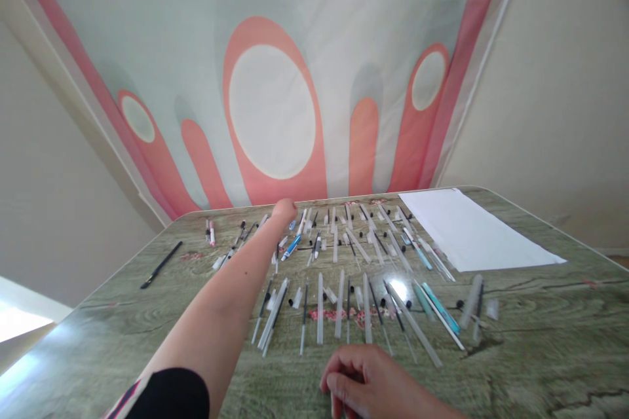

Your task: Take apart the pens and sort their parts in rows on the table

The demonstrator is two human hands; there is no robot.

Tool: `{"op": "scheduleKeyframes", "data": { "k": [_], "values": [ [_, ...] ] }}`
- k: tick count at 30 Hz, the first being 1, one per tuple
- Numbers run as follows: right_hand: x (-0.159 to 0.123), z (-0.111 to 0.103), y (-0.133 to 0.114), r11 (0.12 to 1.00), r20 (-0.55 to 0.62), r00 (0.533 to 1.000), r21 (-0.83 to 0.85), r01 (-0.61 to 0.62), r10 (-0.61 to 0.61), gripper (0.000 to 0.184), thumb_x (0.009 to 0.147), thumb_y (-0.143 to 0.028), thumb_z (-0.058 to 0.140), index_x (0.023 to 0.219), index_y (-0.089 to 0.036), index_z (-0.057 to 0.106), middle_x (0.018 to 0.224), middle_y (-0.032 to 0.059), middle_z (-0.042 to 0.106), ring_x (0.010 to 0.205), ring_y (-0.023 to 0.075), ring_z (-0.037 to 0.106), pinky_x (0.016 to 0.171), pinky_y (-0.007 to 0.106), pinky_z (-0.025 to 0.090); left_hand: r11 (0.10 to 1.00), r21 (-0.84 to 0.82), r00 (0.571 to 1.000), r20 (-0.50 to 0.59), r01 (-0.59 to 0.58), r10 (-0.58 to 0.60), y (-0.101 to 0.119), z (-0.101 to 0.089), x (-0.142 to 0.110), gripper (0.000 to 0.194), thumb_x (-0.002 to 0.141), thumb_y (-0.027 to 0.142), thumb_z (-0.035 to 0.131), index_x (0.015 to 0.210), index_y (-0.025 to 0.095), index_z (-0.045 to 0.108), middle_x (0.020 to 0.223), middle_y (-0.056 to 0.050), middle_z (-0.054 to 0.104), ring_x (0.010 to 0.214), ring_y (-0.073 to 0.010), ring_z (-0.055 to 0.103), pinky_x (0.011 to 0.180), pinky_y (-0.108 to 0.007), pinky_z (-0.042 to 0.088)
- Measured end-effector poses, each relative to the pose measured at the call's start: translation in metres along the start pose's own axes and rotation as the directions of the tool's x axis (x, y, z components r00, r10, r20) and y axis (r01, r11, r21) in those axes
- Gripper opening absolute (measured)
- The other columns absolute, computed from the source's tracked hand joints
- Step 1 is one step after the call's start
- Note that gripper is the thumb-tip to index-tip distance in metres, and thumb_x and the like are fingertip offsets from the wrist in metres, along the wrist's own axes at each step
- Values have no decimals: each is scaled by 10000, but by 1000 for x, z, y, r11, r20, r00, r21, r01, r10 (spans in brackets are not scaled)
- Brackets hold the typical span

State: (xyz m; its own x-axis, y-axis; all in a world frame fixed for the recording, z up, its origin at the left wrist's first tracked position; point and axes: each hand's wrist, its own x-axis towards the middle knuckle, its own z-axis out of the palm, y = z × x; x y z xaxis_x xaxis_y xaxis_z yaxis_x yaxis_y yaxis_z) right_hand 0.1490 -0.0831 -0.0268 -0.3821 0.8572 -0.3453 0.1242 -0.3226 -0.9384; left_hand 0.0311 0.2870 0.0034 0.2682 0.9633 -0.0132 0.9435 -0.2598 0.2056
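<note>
My left hand (pixel 285 208) reaches across to the far side of the table, its fingers curled and mostly hidden behind the knuckles. A short blue pen part (pixel 292 225) lies just in front of it, and a blue and white pen (pixel 291 247) is a little nearer. My right hand (pixel 366 376) rests at the near edge with fingers and thumb curled in; nothing shows in it. Ahead of it lie clear pen barrels (pixel 339 304), dark-tipped ink refills (pixel 303 317), small black plugs (pixel 383 303) and translucent caps (pixel 297 298), spread in rows.
A white sheet of paper (pixel 481 229) lies at the back right of the wood-patterned table (pixel 535 334). A black brush-like stick (pixel 162 265) and a pink pen (pixel 212 234) lie on the left. Turquoise pen parts (pixel 441 308) lie to the right. Behind stands a printed curtain (pixel 272 111).
</note>
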Motion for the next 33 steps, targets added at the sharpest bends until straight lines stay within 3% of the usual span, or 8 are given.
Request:
{"op": "scheduleKeyframes", "data": {
  "k": [4,8,21,28,33],
  "values": [
    [-1,0,0,1000,0,1000,-7,-6,6,140,788,-251,501,805,-157,605,599,-18,607,437,50,485,397,131,317,999,47,1000,26,7,-8,-21,-12,0,301,864,319,516,1113,152,544,1115,-77,557,963,-195,564,808,-376,486],
    [-3,1,-3,1000,-2,1000,-6,-9,9,144,792,-246,497,814,-153,605,597,-17,602,438,52,485,400,133,322,996,77,998,47,-33,30,-36,-10,-10,295,866,317,513,1109,152,547,1119,-79,556,967,-193,561,814,-379,484],
    [-2,2,0,1000,1,1000,12,5,-5,152,805,-237,491,834,-147,609,608,-15,600,432,46,494,382,121,320,975,193,993,78,-107,94,-51,0,-35,287,865,310,517,1110,165,545,1124,-81,553,978,-188,558,824,-378,479],
    [-3,1,3,1000,6,1000,3,23,-23,158,814,-247,486,841,-144,603,621,-8,607,448,54,504,382,127,319,977,200,997,9,-78,78,-56,5,-42,300,862,316,520,1108,145,543,1105,-83,561,962,-189,564,815,-389,481],
    [-1,0,4,1000,17,1000,-18,22,-21,167,819,-273,504,844,-140,602,645,5,624,475,60,519,401,137,322,984,177,992,-124,6,16,-72,-2,-52,307,871,335,501,1107,145,545,1106,-84,564,976,-192,559,834,-401,470]
  ]
}}
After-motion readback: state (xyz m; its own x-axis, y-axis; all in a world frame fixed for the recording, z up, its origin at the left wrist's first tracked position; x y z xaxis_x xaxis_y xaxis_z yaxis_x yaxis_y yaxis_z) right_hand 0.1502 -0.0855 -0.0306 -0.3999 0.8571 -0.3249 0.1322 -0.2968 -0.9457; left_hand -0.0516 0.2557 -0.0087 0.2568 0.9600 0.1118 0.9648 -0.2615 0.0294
